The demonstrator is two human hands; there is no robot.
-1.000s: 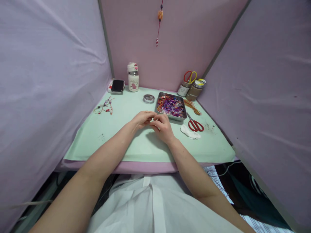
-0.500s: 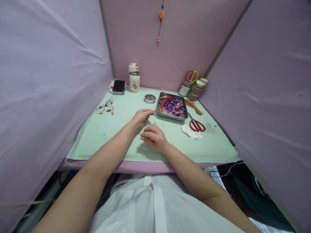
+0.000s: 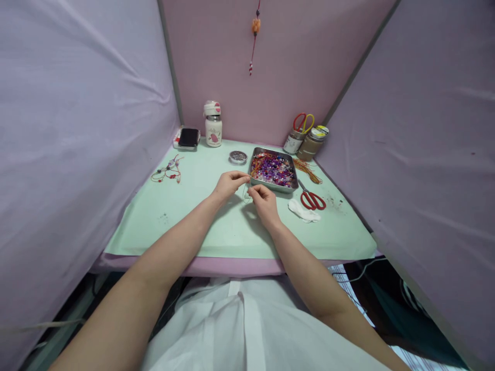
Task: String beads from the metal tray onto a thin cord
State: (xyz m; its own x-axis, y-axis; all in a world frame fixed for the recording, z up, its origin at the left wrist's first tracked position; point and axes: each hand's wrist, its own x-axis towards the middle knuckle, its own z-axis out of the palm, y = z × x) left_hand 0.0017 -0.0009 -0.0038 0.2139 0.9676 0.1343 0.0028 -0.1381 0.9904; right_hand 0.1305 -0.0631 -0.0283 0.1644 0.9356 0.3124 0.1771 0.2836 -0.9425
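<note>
Thumb and forefinger of my left hand (image 3: pixel 231 185) are pinched on a thin cord (image 3: pixel 246 196), close to the near left corner of a metal tray (image 3: pixel 273 187). My right hand (image 3: pixel 265 200) is also closed in a pinch on the cord, just below and right of the left fingertips. A loose loop of the cord hangs between and under the hands. Purple, clear and dark beads (image 3: pixel 274 169) fill the tray, with orange and red threads at its left side. Any bead at my fingertips is too small to make out.
Right of the tray lie red-handled scissors (image 3: pixel 312 200), a white cloth (image 3: pixel 303 211) and a bundle of brown cord (image 3: pixel 308 171). Behind stand two jars (image 3: pixel 308 147). A small round dish (image 3: pixel 237 157), a bottle (image 3: pixel 213 131), a phone (image 3: pixel 189 137) and beaded strings (image 3: pixel 169 170) are leftward.
My right hand has moved up and away from me, from below the left hand to beside its fingertips. The left hand has shifted slightly right. The cord now hangs in a loop.
</note>
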